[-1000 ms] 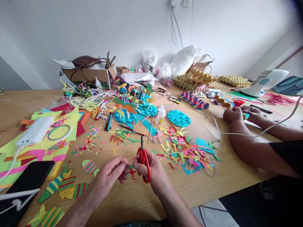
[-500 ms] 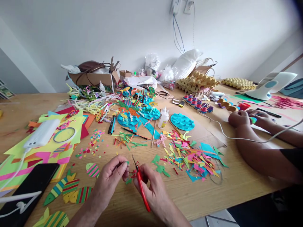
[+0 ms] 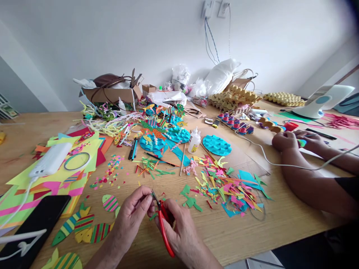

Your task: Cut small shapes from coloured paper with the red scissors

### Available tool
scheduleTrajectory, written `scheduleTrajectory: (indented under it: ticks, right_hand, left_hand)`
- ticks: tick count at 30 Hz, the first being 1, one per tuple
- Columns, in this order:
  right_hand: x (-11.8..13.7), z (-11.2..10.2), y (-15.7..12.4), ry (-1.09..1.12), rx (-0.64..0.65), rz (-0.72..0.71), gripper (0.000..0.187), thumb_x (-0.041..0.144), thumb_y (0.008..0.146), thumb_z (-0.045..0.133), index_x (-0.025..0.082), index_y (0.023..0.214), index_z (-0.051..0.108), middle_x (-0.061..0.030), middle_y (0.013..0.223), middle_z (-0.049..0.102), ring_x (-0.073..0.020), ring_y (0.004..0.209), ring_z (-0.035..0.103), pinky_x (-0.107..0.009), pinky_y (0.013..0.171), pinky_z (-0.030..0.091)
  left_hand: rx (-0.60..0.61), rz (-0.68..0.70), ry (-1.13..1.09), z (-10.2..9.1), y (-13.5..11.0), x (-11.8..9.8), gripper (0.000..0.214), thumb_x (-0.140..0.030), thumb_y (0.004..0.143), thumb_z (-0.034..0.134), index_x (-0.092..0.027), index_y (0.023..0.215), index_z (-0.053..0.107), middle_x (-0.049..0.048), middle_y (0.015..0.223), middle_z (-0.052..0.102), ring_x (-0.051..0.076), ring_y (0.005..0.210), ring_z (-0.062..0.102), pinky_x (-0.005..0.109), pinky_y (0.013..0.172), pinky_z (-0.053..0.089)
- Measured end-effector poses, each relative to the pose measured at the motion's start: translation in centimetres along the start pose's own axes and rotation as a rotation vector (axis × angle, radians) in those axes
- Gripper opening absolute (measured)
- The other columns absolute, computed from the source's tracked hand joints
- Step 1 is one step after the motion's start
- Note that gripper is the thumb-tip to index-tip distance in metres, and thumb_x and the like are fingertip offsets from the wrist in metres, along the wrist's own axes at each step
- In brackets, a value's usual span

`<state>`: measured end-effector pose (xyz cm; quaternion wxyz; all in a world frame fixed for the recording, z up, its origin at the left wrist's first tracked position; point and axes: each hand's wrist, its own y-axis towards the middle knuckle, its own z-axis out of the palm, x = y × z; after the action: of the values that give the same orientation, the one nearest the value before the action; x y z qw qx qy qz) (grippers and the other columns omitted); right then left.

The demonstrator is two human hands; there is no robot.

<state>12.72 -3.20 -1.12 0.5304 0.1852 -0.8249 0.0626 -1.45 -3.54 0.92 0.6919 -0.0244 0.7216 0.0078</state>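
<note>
Low in the middle of the view, my left hand (image 3: 137, 209) has thumb and fingers pinched together on a small piece of green paper, mostly hidden now. My right hand (image 3: 179, 226) grips a pair of red-handled scissors (image 3: 165, 237). Their narrow blades point up and left, tips beside my left fingertips. Beneath the hands lies a small green scrap (image 3: 153, 216). Striped paper fish lie left of my left hand: one with pink and green stripes (image 3: 109, 203), a blue and yellow one with a green head (image 3: 66, 226), and a red and green one (image 3: 100, 231).
Colourful paper scraps (image 3: 224, 186) spread right of centre. A glue bottle (image 3: 194, 142) stands by blue egg-carton pieces (image 3: 216, 144). At left, a phone (image 3: 36, 224) and white power bank (image 3: 51, 160) rest by coloured sheets. Another person's forearm (image 3: 300, 183) and a white cable (image 3: 280, 163) occupy the right.
The scissors have moved slightly left, bringing their blades to my left fingertips. The green piece seen there earlier is now largely covered.
</note>
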Motion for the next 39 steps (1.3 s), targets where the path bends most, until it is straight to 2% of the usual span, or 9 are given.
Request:
scheduleTrajectory:
  ticks: [7, 17, 24, 39]
  right_hand:
    - [-0.3, -0.1, -0.2, -0.01, -0.003, 0.016, 0.022, 0.03, 0.083, 0.048, 0.016, 0.067, 0.052, 0.0054, 0.053, 0.037, -0.0088, 0.048, 0.031, -0.021, 0.045, 0.023]
    - [-1.1, -0.1, -0.3, -0.009, -0.011, 0.0, 0.025, 0.027, 0.081, 0.049, 0.019, 0.059, 0.037, 0.0069, 0.051, 0.033, -0.0071, 0.046, 0.029, -0.019, 0.044, 0.02]
    - [-0.9, -0.3, -0.4, -0.036, -0.007, -0.001, 0.026, 0.025, 0.08, 0.049, 0.019, 0.058, 0.036, 0.0065, 0.052, 0.034, -0.007, 0.047, 0.03, -0.02, 0.045, 0.02]
    - [-1.4, -0.3, -0.6, -0.08, 0.015, -0.007, 0.024, 0.022, 0.079, 0.048, 0.02, 0.06, 0.033, 0.0062, 0.053, 0.034, -0.0075, 0.048, 0.028, -0.02, 0.046, 0.02]
  left_hand:
    - [0.018, -0.013, 0.018, 0.2, 0.1, -0.2, 0.018, -0.029, 0.08, 0.052, -0.021, 0.064, 0.054, -0.0044, 0.056, 0.054, 0.013, 0.056, 0.052, 0.021, 0.056, 0.045]
    - [0.036, -0.027, -0.009, -0.2, 0.1, 0.2, 0.017, -0.03, 0.081, 0.052, -0.021, 0.067, 0.055, -0.0045, 0.058, 0.053, 0.013, 0.056, 0.052, 0.021, 0.056, 0.044]
    - [0.019, -0.028, -0.02, -0.3, 0.1, 0.4, 0.013, -0.028, 0.082, 0.053, -0.02, 0.074, 0.057, -0.0045, 0.058, 0.056, 0.012, 0.057, 0.053, 0.021, 0.057, 0.045]
    - [0.009, 0.007, 0.012, -0.6, 0.2, 0.8, 0.014, -0.028, 0.084, 0.051, -0.021, 0.073, 0.056, -0.0061, 0.057, 0.053, 0.011, 0.055, 0.051, 0.019, 0.056, 0.043]
